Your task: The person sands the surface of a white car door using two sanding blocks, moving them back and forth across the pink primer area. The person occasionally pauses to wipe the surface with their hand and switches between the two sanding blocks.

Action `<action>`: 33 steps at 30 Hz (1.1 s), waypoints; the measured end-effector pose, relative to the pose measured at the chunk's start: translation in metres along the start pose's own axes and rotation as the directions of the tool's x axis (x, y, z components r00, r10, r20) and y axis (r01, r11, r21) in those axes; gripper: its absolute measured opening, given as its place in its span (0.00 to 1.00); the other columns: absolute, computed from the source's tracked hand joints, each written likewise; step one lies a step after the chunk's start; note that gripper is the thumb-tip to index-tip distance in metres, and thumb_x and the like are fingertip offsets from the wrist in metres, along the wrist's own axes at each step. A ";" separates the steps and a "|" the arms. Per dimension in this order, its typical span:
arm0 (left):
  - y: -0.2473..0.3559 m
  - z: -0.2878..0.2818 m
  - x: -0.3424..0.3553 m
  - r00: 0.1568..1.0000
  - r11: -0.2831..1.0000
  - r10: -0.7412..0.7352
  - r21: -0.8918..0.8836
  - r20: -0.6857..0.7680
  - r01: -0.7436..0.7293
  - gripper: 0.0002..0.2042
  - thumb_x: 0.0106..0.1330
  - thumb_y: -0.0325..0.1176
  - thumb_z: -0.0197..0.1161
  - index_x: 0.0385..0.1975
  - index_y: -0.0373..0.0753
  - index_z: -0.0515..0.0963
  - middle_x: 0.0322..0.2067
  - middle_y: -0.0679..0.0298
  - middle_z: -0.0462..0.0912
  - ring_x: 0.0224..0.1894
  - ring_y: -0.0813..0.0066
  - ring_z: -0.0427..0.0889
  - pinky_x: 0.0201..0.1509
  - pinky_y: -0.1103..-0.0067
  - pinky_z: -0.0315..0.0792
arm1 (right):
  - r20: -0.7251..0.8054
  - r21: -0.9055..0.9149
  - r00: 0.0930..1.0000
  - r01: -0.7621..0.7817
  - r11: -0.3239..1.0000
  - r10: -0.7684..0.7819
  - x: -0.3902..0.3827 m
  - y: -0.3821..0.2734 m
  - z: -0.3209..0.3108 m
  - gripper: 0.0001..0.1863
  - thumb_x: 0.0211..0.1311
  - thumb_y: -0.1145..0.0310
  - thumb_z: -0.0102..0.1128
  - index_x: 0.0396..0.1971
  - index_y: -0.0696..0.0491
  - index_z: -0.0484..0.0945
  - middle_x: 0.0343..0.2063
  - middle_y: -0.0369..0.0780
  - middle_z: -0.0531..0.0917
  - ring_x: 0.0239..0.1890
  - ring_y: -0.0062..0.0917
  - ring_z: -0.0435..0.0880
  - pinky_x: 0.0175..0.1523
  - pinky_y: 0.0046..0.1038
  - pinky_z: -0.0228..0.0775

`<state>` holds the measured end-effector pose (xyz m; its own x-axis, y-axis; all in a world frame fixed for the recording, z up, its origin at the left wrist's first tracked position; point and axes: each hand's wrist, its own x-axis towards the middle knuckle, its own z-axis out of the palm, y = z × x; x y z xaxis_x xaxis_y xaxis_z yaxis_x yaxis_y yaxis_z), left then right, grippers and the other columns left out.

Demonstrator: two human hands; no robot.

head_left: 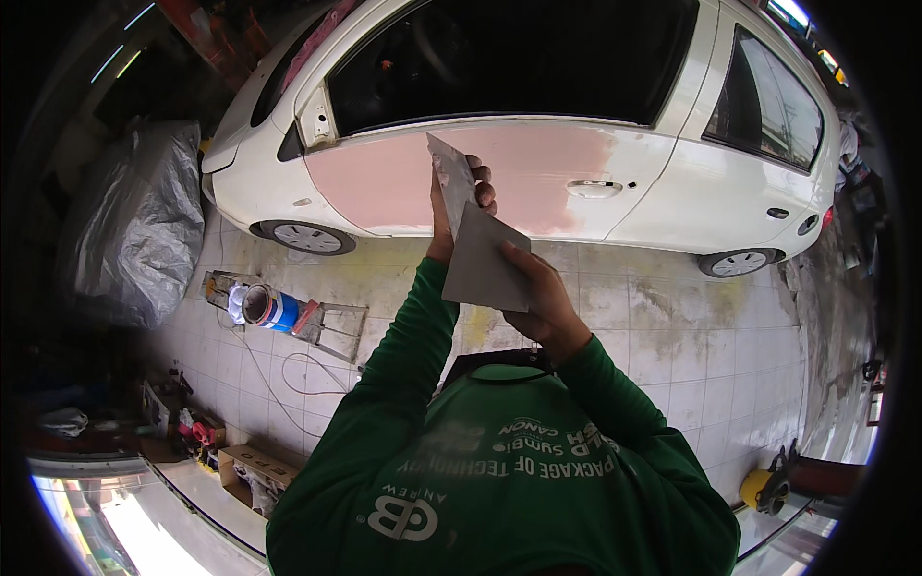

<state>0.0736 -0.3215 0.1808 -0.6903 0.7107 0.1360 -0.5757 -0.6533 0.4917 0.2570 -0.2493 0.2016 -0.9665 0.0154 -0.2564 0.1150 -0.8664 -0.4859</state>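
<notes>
In front of the car door, my left hand [444, 226] is closed around a thin light-grey spreader [448, 171], which stands nearly upright with smears on its face. My right hand [554, 305] grips a wider, flat grey spreader [487, 261] by its right edge, thumb on top. The two blades meet or overlap at the upper corner of the wider one; whether they press together I cannot tell. Beyond them, the white car [672, 197] has a front door [538, 168] largely covered in a matte pink coat.
On the tiled floor [672, 346] at left, a blue-banded can [279, 309] rests on a low metal stand [336, 331], near a thin hose [298, 362]. A silver cover [134, 230] drapes something at far left. An open cardboard box [252, 477] sits lower left, a yellow-and-black object [759, 488] lower right.
</notes>
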 end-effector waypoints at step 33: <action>0.024 -0.154 -0.114 0.906 -0.172 0.272 0.910 -0.325 0.378 0.10 0.69 0.34 0.64 0.42 0.35 0.83 0.32 0.54 0.86 0.33 0.56 0.86 0.43 0.69 0.78 | -0.287 -0.418 0.925 0.112 0.901 -0.248 -0.031 -0.047 -0.165 0.21 0.67 0.61 0.60 0.52 0.62 0.77 0.40 0.41 0.84 0.46 0.28 0.84 0.51 0.26 0.78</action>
<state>0.0714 -0.4581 0.0448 -0.9244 0.3807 -0.0225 0.2364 0.6184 0.7495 0.3198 -0.1270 0.0946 -0.8570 0.3720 -0.3566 0.0920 -0.5704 -0.8162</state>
